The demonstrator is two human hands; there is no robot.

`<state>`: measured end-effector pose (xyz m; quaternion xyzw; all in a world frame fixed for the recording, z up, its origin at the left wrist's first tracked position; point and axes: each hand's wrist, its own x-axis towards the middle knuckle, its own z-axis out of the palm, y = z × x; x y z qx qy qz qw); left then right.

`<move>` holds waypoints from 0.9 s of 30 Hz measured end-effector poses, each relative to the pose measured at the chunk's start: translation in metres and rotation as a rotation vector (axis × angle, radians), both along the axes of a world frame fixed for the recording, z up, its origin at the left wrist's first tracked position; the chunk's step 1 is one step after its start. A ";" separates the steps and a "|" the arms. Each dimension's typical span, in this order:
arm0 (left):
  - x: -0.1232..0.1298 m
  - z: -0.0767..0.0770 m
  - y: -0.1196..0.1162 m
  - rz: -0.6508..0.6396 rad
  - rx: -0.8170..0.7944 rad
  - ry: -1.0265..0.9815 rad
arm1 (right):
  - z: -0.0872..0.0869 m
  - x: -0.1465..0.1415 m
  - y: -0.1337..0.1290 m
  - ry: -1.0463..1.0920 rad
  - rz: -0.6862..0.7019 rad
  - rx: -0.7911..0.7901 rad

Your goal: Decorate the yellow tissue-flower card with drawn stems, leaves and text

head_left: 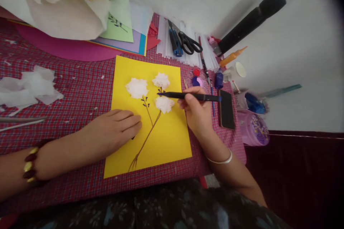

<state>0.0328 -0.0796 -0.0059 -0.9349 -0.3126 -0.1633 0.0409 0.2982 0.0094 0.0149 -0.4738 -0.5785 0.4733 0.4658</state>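
My right hand [197,112] grips a black marker pen [190,96] with a blue tip and blue end. Its tip touches or hovers just over small dark leaves beside the upper-right flower on a yellow sheet [169,139]. Brown stems run up the sheet to three fluffy white flowers [137,88], with dark leaves along two of the stems. Flat on the sheet's left side lies my left hand [118,128], fingers stretched out together. A small dark bit shows under its fingertips; I cannot make out what it is.
Scissors [189,43] and a blue cutter [176,43] lie on white strips at the back. To the right are a phone [226,109], a blue paint bottle [218,79] and a pink tub [248,128]. Torn white tissue [32,87] and coloured papers [118,18] sit left.
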 end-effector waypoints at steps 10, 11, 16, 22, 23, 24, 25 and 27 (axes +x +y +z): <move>-0.018 -0.043 -0.007 0.034 -0.104 -0.110 | -0.002 0.100 0.070 -0.011 -0.368 0.132; -0.019 -0.047 -0.007 0.027 -0.106 -0.125 | -0.005 0.102 0.072 -0.005 -0.373 0.123; -0.018 -0.038 -0.002 0.007 -0.040 -0.073 | -0.014 0.098 0.074 -0.059 -0.333 0.113; -0.002 -0.002 0.003 -0.010 0.040 0.013 | -0.017 0.094 0.073 -0.121 -0.355 0.122; 0.000 0.000 0.003 -0.007 0.022 0.018 | -0.013 0.092 0.071 -0.097 -0.370 0.130; 0.001 0.002 0.003 -0.002 0.015 0.015 | -0.009 0.087 0.066 -0.064 -0.369 0.135; 0.001 0.003 0.002 -0.005 0.004 0.019 | -0.003 0.081 0.060 -0.029 -0.344 0.135; 0.002 0.005 -0.001 -0.032 -0.002 0.008 | 0.008 0.065 0.040 0.048 -0.255 0.122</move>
